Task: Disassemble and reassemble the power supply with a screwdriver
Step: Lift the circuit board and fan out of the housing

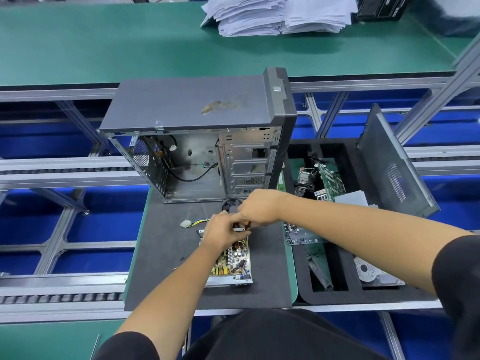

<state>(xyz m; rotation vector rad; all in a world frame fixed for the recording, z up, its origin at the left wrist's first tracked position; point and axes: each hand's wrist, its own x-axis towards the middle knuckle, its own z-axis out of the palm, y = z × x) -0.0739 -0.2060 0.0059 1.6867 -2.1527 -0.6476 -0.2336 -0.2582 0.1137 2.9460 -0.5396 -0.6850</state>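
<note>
The opened power supply lies on a dark mat, its circuit board with capacitors and coils exposed in a metal tray. My left hand grips the far end of the tray. My right hand is curled round a screwdriver whose orange handle barely shows, held at the supply's far edge; its tip is hidden. A black fan sits just beyond my hands. A white connector on coloured wires trails out to the left.
An open grey computer case stands behind the mat. To the right, a black foam tray holds a motherboard, a hard drive and other parts, with a side panel leaning on it. Paper stacks lie on the far green bench.
</note>
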